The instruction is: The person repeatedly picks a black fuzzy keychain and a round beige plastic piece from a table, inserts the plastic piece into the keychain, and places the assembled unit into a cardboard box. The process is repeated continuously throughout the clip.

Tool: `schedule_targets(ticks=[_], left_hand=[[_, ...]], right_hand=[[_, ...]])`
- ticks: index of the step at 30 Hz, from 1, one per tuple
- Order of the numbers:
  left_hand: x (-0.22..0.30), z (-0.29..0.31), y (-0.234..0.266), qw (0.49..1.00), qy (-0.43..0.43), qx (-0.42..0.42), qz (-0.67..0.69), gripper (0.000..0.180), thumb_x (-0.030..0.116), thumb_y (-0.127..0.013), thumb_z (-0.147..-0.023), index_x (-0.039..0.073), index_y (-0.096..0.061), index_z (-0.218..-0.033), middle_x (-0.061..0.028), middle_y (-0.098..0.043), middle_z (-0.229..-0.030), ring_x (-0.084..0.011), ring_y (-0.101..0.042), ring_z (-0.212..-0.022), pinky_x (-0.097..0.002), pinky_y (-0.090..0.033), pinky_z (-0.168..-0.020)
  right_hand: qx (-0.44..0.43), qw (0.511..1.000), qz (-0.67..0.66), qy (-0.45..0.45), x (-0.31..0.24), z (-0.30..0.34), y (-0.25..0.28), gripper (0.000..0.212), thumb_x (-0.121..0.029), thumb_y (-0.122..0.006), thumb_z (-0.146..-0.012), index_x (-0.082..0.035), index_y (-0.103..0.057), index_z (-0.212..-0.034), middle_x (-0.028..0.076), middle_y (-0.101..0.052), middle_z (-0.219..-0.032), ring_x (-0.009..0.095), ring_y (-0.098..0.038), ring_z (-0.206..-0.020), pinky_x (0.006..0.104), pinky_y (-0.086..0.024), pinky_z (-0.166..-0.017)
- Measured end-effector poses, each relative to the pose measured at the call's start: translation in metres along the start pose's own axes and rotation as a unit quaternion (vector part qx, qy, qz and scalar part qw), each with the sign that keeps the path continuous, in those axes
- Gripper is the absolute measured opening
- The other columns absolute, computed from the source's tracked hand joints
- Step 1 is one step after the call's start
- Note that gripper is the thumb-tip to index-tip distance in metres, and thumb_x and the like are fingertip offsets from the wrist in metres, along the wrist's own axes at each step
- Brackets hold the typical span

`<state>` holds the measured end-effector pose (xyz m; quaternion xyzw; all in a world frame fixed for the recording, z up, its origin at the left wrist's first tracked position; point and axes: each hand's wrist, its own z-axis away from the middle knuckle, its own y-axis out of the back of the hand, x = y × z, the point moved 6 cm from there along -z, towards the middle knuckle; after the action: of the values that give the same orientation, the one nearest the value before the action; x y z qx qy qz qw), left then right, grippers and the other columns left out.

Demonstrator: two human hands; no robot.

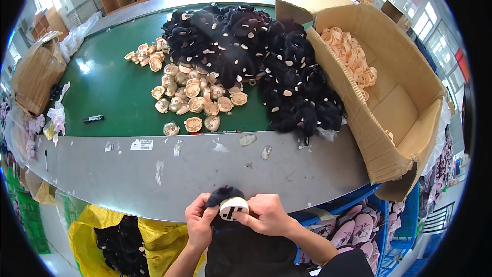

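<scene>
Both hands work at the table's near edge on one small piece. Its front is a round cream plastic part [229, 208] with dark slots, and black fluffy plush [221, 195] bulges out behind it. My left hand [199, 220] pinches the plush side between thumb and fingers. From the other side my right hand [264, 214] grips the cream part, its thumb pressed on the face. Farther off, a big heap of black plush pieces [230, 46] with pale spots lies beside a pile of small doll-head shells [192, 90], beige on the hollow side.
A cardboard box [405, 87] at the right holds cream plastic rings [346, 54]. On the green belt [113, 92] lies a black marker [93, 119]. Below the metal edge stand a yellow bag [169, 241] with black plush and blue crates [394, 231] with pink slipper-shaped pieces [363, 227].
</scene>
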<state>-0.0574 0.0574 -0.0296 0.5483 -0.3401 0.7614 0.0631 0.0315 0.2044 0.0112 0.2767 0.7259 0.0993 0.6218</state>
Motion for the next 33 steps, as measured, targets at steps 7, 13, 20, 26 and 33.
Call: schedule_targets(ticks=[7,13,20,26,33], left_hand=[[0.011,0.001,0.006,0.984,-0.109,0.040,-0.133,0.013,0.006,-0.069,-0.094,0.002,-0.059,-0.087,0.0030,-0.053,-0.080,-0.0068,-0.046,-0.073,-0.0222,-0.037,-0.066],[0.028,0.008,-0.009,0.851,-0.303,0.014,-0.430,0.012,0.004,-0.074,-0.088,0.000,-0.063,-0.085,-0.0088,-0.055,-0.075,-0.0194,-0.053,-0.059,-0.0310,-0.042,-0.053],[0.025,0.011,0.007,0.913,-0.230,0.056,-0.332,0.011,0.005,-0.072,-0.088,0.001,-0.063,-0.085,-0.0059,-0.053,-0.072,-0.0151,-0.050,-0.060,-0.0279,-0.039,-0.055],[0.024,0.013,0.007,0.924,-0.225,0.052,-0.303,0.012,0.005,-0.072,-0.088,0.002,-0.061,-0.083,-0.0048,-0.052,-0.073,-0.0137,-0.049,-0.060,-0.0271,-0.039,-0.056],[0.038,0.028,0.024,0.911,-0.239,0.072,-0.329,0.015,0.007,-0.073,-0.085,0.002,-0.059,-0.082,-0.0052,-0.051,-0.072,-0.0145,-0.049,-0.061,-0.0273,-0.039,-0.057]], right_hand=[[0.086,0.995,0.058,0.013,-0.005,-0.011,-0.005,0.036,-0.020,-0.080,-0.082,-0.007,-0.056,-0.058,0.005,-0.054,-0.053,0.024,-0.048,-0.046,0.0342,-0.036,-0.051],[0.121,0.968,0.220,0.026,-0.009,-0.014,-0.019,0.040,-0.020,-0.080,-0.081,-0.008,-0.052,-0.055,0.005,-0.053,-0.051,0.024,-0.051,-0.045,0.0346,-0.035,-0.050],[0.106,0.984,0.038,-0.139,0.001,-0.027,-0.009,0.031,-0.025,-0.086,-0.078,-0.007,-0.061,-0.078,0.007,-0.064,-0.073,0.020,-0.060,-0.058,0.0375,-0.046,-0.056],[0.096,0.991,-0.035,-0.082,0.007,-0.027,-0.014,0.060,-0.016,-0.085,-0.079,-0.006,-0.056,-0.130,0.013,-0.070,-0.101,0.023,-0.071,-0.087,0.0327,-0.056,-0.075],[0.052,0.995,0.053,-0.067,0.004,-0.035,-0.035,0.053,-0.008,-0.082,-0.080,-0.005,-0.059,-0.127,0.010,-0.068,-0.094,0.020,-0.070,-0.073,0.0328,-0.057,-0.071]])
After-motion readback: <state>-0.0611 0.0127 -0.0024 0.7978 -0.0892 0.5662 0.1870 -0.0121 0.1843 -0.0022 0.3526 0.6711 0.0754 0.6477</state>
